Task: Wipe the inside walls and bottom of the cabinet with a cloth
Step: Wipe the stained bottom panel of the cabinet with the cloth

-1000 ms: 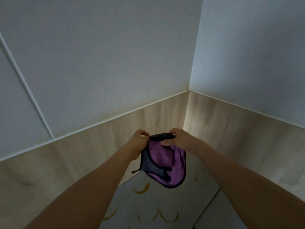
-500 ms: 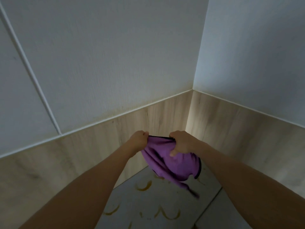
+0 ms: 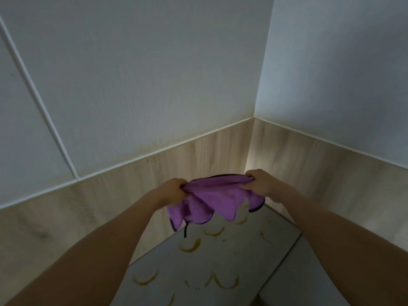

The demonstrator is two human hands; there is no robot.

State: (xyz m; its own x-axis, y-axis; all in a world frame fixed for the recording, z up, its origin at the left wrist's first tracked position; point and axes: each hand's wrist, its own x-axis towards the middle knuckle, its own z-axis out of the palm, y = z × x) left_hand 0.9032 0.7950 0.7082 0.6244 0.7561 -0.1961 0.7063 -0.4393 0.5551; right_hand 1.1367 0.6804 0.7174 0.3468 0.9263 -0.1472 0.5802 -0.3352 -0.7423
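Note:
A purple cloth with a dark trim hangs stretched between both hands, above the cabinet bottom. My left hand grips its left edge with curled fingers. My right hand grips its right edge the same way. The cloth sags in folds below the hands, with a dark loop dangling at its lower left. The grey cabinet bottom carries several curved yellow-brown stain marks. The cloth touches neither the walls nor the bottom.
White upper wall panels meet in a corner at the right of centre. Below them run light wood-grain panels down to the bottom. A seam line crosses the bottom at the right.
My hands have moved apart and spread the bunched cloth wider between them. The right hand has shifted to the right.

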